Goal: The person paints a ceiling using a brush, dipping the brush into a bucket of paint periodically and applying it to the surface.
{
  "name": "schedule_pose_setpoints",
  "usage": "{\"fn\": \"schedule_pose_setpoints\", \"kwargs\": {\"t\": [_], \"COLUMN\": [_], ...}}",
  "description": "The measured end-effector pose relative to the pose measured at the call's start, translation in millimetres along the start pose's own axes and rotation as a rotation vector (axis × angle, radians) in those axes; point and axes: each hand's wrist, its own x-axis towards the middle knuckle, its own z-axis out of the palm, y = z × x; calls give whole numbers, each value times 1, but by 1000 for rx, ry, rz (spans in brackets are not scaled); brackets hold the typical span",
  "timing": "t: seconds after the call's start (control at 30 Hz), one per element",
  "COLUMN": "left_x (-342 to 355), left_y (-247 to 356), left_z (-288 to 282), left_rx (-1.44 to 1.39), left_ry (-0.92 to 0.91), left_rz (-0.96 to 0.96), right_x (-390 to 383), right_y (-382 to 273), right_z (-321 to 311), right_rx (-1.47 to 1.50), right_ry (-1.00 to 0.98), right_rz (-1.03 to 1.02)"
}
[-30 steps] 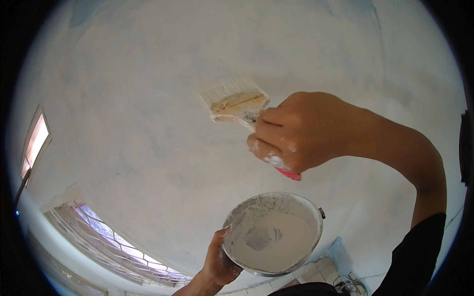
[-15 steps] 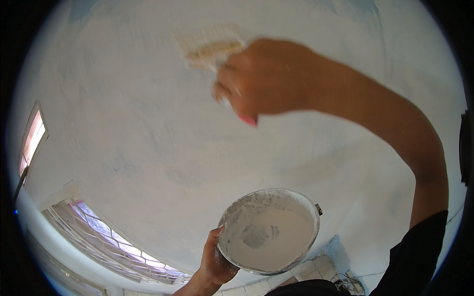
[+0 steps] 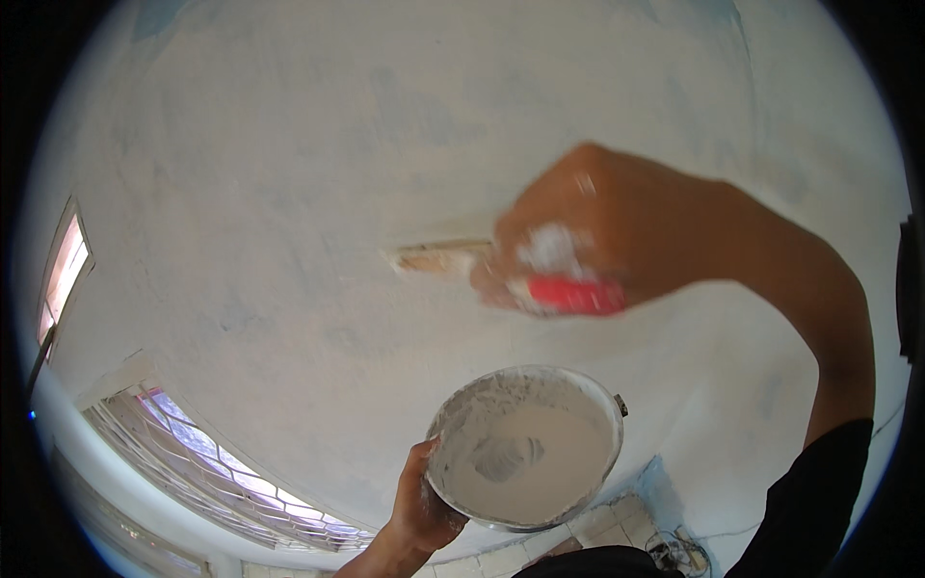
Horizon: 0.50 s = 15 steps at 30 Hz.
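My right hand (image 3: 597, 231) is closed round the red handle of a paintbrush (image 3: 443, 255), its wide pale bristles pointing left at the wall. White smears mark the knuckles, and motion blurs the hand. Below it, my left hand (image 3: 424, 501) grips the left side of a round bucket (image 3: 434, 482), thumb at the rim. Thick off-white paint (image 3: 568, 458) lies inside the bucket, with streaks up its inner wall. The wall (image 3: 289, 222) carries uneven whitish coating, bluish patches showing through.
A barred window (image 3: 231, 472) curves along the lower left, and a smaller window opening (image 3: 65, 265) is at the far left. Tangled cables (image 3: 679, 554) lie by pale tiles (image 3: 607, 525) at the bottom, beside a blue patch (image 3: 660, 486).
My right hand has moved down and slightly right with the brush, and has turned so that the red handle shows. The left hand and bucket stay nearly where they were.
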Motion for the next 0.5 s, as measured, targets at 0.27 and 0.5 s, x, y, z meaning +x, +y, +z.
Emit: {"fn": "schedule_pose_setpoints", "kwargs": {"t": [0.27,0.5], "left_x": [6,8], "left_y": [-3,-6], "left_z": [-2,0], "left_rx": [-40,-48], "left_ry": [-10,13], "left_rz": [0,8], "right_x": [28,37], "right_y": [49,64], "right_z": [-54,-68], "right_rx": [159,-144], "right_ry": [5,245], "right_rz": [193,9]}}
